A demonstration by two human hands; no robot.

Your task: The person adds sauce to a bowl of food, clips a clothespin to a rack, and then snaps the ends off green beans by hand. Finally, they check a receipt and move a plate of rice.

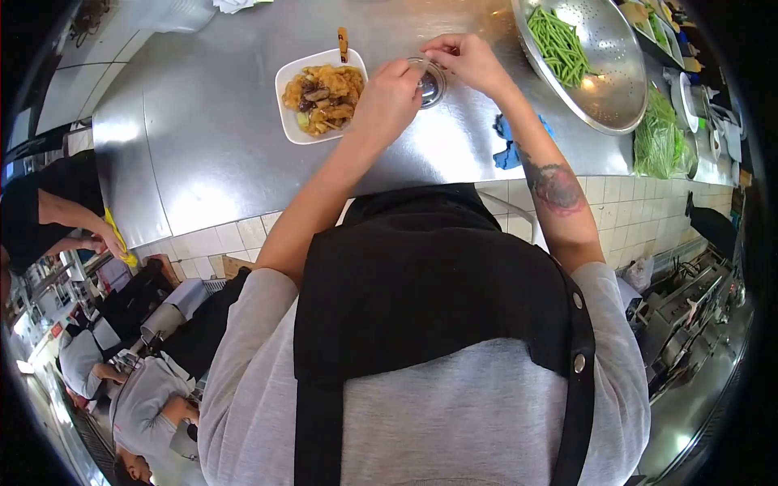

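Observation:
My left hand (pixel 391 99) is closed, its fingers over the left edge of a small round bowl (pixel 432 91) that looks like glass or shiny metal. My right hand (pixel 472 65) pinches at the bowl's upper right side. Something thin and translucent seems to stretch between my fingertips, but I cannot make out what it is. Just left of my left hand stands a white square bowl (pixel 293 130) full of golden-brown food with darker pieces (pixel 328 93). An orange-brown stick or tag (pixel 343 42) shows at its far rim.
At the right, a large metal colander (pixel 620 101) holds green beans (pixel 559 47). A blue cloth (pixel 508 152) lies below my right forearm. Bagged leafy greens (pixel 660 142) sit at the table's right end. At the left, another person's hand holds a yellow cloth (pixel 119 236); more people are behind.

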